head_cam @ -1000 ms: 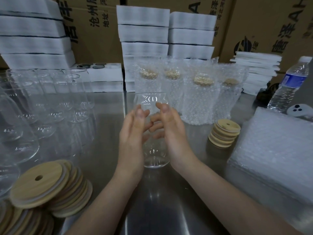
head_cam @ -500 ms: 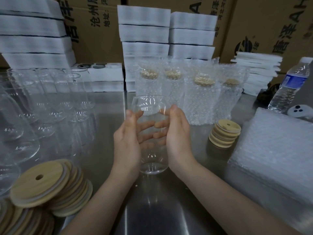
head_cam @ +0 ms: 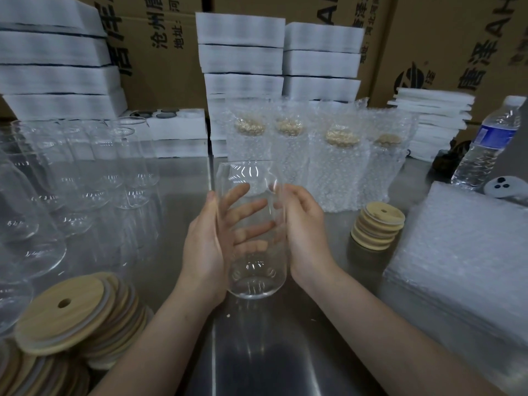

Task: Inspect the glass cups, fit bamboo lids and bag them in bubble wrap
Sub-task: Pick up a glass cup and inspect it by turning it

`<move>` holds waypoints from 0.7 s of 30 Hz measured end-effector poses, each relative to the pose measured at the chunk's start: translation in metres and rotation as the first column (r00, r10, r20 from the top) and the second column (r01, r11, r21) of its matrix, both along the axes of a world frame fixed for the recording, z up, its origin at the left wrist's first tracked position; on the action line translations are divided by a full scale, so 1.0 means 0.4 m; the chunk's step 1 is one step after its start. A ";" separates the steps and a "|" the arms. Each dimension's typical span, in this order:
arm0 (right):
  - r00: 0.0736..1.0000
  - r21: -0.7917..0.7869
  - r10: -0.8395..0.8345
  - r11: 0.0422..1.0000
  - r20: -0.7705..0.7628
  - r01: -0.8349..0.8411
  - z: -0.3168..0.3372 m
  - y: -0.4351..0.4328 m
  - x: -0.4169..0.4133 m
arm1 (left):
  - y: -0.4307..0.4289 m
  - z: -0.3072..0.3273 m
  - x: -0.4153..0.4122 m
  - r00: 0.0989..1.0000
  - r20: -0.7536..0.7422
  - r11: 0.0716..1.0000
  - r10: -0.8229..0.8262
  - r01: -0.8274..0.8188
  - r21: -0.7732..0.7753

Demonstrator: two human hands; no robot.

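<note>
Glass cup, clear and smooth, with a narrowed shoulder below its open mouth and a thick rounded base, stands upright between my two hands above the middle of the shiny steel surface. It has no lid on it. I cannot tell if its base touches the metal.

My left grip lies against the left wall of the cup. The thumb goes up the near side, and the four fingers reach round the back, where I see them through the glass, spread and quite straight. My right grip closes on the right wall in the same way, with its fingertips showing behind the glass.

At the left, many bare cups of the same shape stand close together. Near them, at the lower left, round bamboo lids lie in leaning piles; each has a small hole and a pale ring round the edge. A smaller lid stack is just right of my right wrist. Behind the cup four bagged cups stand in a row, with the bumpy bubble wrap round them and the lids dim inside. Flat bubble-wrap bags are piled at the far right.
</note>
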State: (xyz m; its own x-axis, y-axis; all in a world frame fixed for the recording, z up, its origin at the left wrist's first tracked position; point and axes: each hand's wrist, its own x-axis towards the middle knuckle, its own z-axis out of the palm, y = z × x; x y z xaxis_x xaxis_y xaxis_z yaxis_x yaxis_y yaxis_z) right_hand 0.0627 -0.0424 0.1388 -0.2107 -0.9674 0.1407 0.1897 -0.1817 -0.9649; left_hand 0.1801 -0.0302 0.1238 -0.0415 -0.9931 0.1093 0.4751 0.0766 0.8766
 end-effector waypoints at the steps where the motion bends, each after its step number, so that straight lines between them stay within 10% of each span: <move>1: 0.999 -0.023 0.040 0.999 -0.010 -0.040 0.008 0.001 -0.003 | 0.000 -0.002 0.000 1.000 0.021 1.000 0.011 -0.011 -0.007; 8: 0.937 -0.139 0.308 0.933 -0.164 -0.332 0.031 0.005 -0.031 | 0.001 -0.007 0.003 0.977 0.183 0.993 0.105 -0.093 -0.070; 21: 0.918 -0.160 0.361 0.909 -0.163 -0.385 0.025 -0.014 -0.060 | 0.007 -0.015 -0.002 0.877 0.401 0.939 0.264 -0.138 -0.315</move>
